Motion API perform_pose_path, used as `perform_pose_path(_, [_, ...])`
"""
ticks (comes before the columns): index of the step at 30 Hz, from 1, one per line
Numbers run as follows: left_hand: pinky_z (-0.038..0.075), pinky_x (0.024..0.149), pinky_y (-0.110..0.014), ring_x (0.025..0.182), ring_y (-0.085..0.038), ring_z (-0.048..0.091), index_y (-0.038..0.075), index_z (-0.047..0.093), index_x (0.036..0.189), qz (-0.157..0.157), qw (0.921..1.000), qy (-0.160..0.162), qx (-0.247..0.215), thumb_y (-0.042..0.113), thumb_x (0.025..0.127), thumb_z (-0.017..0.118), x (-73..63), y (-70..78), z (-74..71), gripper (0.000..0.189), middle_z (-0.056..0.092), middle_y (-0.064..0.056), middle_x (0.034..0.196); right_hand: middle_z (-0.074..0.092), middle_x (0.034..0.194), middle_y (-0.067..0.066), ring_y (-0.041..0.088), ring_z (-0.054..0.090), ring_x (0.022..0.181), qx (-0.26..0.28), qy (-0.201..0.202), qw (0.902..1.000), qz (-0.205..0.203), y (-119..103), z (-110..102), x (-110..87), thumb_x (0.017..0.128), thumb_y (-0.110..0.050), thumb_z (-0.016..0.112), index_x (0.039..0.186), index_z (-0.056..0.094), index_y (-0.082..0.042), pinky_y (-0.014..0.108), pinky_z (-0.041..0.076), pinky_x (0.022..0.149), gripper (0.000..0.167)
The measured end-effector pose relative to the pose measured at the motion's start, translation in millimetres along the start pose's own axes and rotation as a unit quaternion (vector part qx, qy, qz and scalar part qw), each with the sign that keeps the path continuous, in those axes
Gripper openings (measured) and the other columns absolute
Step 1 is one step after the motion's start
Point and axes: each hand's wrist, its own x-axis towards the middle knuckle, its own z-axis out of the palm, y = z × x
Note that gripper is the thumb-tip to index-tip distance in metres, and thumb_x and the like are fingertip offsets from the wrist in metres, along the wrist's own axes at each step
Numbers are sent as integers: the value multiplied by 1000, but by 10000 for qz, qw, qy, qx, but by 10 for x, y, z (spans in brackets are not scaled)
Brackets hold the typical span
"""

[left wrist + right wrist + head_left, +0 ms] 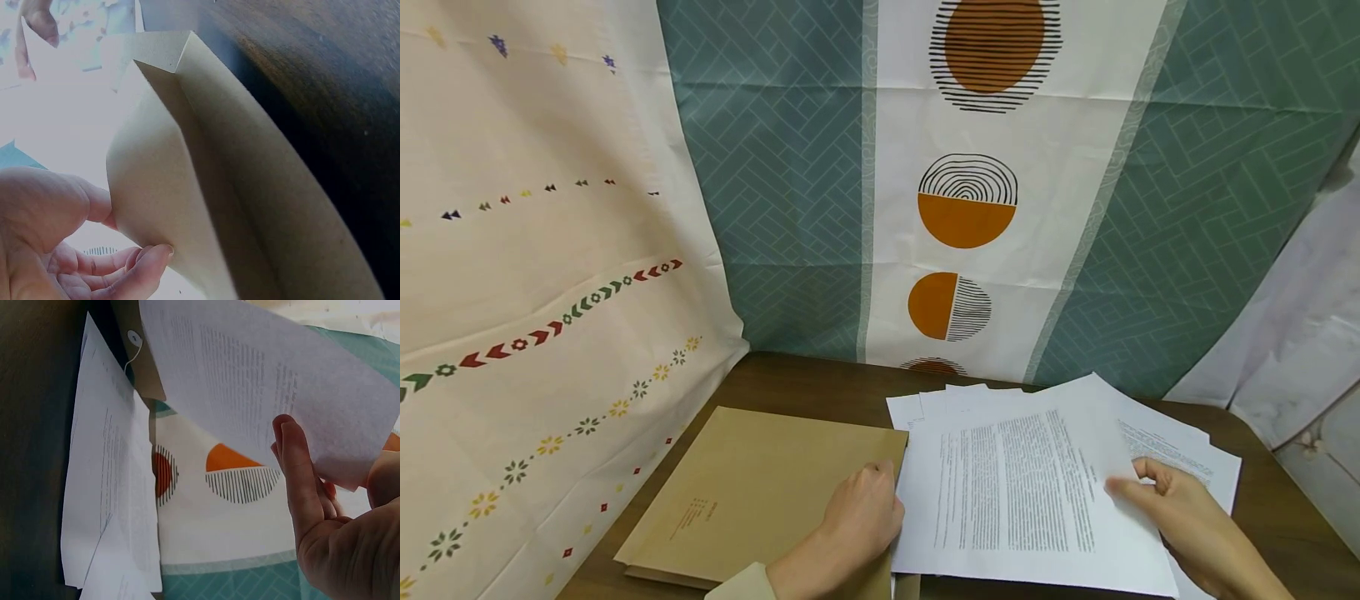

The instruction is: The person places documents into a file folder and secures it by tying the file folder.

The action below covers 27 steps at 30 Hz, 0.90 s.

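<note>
A brown paper envelope [760, 475] lies on the table at the left in the head view. My left hand [863, 512] pinches the edge of its upper layer. In the left wrist view the mouth of the envelope [169, 162] gapes, its two layers parted. My right hand [1180, 517] pinches a printed sheet of paper [1000, 492] by its right side, thumb on top. The sheet's left edge reaches the envelope's opening side. In the right wrist view the sheet [250, 381] slants above other printed papers [112, 481].
More printed papers [1221, 467] are fanned out on the dark wooden table [820, 379] beneath and behind the held sheet. A button [134, 338] with a string shows on the envelope. Patterned cloths [797, 208] hang behind the table and on its left side.
</note>
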Motion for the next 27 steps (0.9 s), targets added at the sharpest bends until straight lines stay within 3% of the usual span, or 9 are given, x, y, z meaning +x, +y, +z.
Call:
perform_pose_path(4, [46,46,-34,55,-23,61,3,57,79,-35,10000,-34,12,4,76,69,9,4,-3,13,55,-7,68,73,101,8,25,74,81,7,-363,9993,-14,1,-14,-41,106,-25,56,109,48,-2,39,60,67,25])
perform_pose_path(11, [46,46,-33,55,-21,60,1,58,81,-49,9999,-126,-20,3,77,70,23,11,-12,12,56,-7,69,72,98,4,23,73,81,64,-540,9985,47,22,-48,-100,107,-26,54,100,49,-7,37,59,67,20])
perform_pose_path(22, [44,45,-33,53,-20,58,2,56,78,-82,9999,-54,-69,3,77,67,36,-2,-1,11,53,-6,66,75,100,10,32,75,85,216,-816,9964,91,50,-83,-139,107,-28,54,102,49,-6,43,60,70,23])
perform_pose_path(27, [42,45,-31,52,-15,53,3,56,78,-155,9997,-165,-134,2,77,68,40,6,-6,12,53,-6,67,74,100,7,29,75,84,280,-1004,9945,-25,87,-64,-145,108,-23,51,104,51,-6,42,61,70,18])
